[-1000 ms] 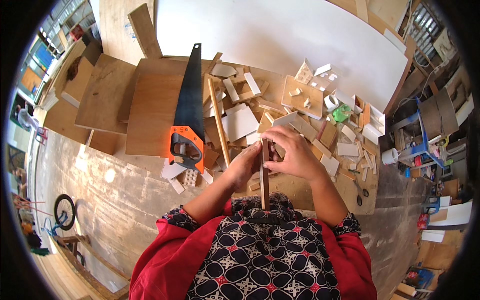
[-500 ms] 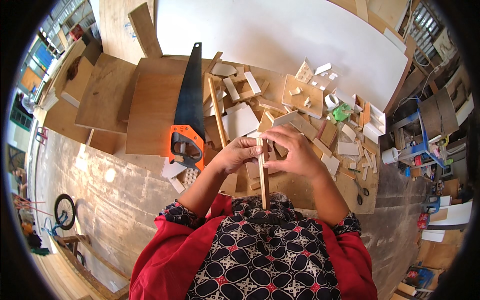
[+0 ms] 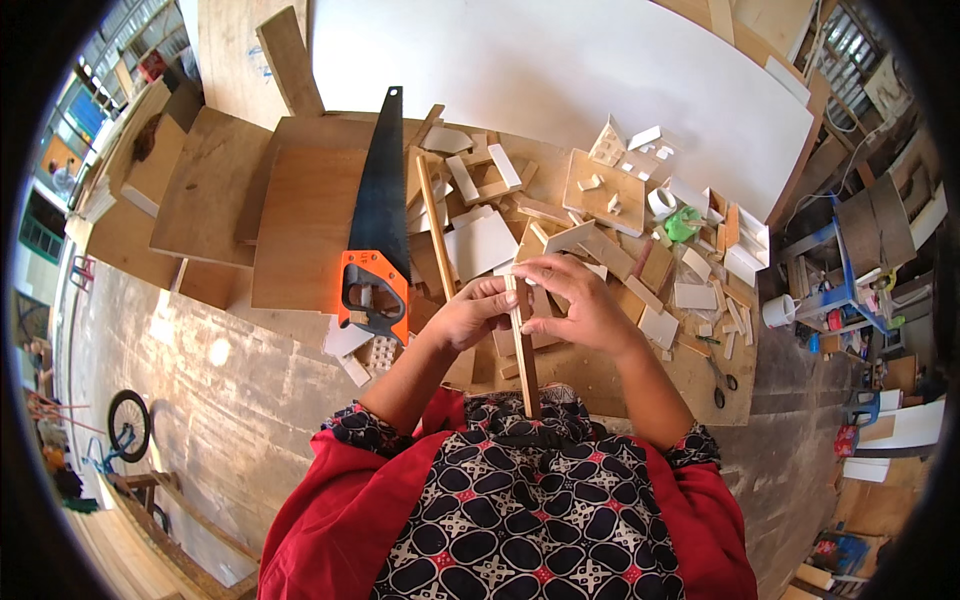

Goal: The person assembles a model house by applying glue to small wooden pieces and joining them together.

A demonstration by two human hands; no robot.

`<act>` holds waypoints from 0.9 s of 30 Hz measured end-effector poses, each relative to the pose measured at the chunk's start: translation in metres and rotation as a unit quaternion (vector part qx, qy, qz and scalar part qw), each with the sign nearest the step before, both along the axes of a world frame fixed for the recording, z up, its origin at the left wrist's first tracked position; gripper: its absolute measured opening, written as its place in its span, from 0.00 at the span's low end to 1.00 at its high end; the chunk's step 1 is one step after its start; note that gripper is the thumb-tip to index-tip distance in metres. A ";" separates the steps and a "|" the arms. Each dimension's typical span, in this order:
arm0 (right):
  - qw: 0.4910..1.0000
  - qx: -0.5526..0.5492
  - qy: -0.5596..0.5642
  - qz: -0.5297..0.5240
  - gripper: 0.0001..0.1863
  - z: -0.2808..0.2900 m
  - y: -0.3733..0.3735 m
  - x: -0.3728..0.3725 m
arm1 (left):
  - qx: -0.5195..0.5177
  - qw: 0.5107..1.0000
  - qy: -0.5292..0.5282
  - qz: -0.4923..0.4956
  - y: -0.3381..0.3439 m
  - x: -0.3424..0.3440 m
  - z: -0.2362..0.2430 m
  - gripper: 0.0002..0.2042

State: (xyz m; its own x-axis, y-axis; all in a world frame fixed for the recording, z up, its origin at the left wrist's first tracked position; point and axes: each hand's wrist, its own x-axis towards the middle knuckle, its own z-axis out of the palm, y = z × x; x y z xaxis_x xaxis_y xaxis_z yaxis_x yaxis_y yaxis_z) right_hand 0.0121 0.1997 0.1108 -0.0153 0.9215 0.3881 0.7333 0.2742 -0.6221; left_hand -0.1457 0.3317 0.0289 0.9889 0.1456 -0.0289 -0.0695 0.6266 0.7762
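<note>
A narrow wooden strip stands lengthwise in front of my body, its lower end near my shirt. My left hand is closed on it close to the top, thumb and fingers pinching its sides. Curved over the upper end is my right hand, fingertips at the top and thumb beside the strip's edge. Whether the right fingers press on a small piece there is hard to see. Beyond my left hand lies a hand saw with an orange and black handle. Wood offcuts are heaped just past both hands.
Scissors lie at the worktop's right edge. A small model house, a green bag-like item and a white box sit farther back. Plywood boards spread at left. A white panel spans the far side.
The top of the strip has tipped slightly to the left, and both hands have shifted a little with it. Nothing else on the worktop has visibly moved.
</note>
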 end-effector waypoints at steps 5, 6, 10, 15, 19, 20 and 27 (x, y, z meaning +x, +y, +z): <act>0.973 -0.052 0.220 -0.040 0.28 -0.021 -0.011 -0.009 | -0.036 0.999 0.009 0.029 -0.005 -0.003 0.000 0.13; 0.953 -0.077 0.287 -0.057 0.26 -0.026 -0.014 -0.012 | -0.035 0.999 0.009 0.033 -0.005 -0.004 0.001 0.14; 0.886 -0.186 0.421 -0.058 0.18 -0.059 -0.020 -0.008 | -0.035 0.999 0.002 0.033 -0.007 -0.005 0.006 0.14; 0.792 -0.305 0.526 -0.054 0.18 -0.053 -0.022 -0.009 | -0.036 0.999 -0.017 0.012 -0.002 -0.006 -0.005 0.14; 0.784 -0.329 0.524 -0.055 0.18 -0.047 -0.020 -0.021 | -0.020 0.999 -0.025 0.036 -0.003 -0.006 -0.009 0.13; 0.774 -0.323 0.542 -0.052 0.18 -0.046 -0.020 -0.023 | -0.009 0.999 -0.029 0.045 -0.004 -0.007 -0.006 0.13; 0.733 -0.248 0.633 -0.017 0.15 -0.046 -0.013 -0.042 | 0.009 0.999 -0.042 0.001 0.003 -0.012 0.006 0.20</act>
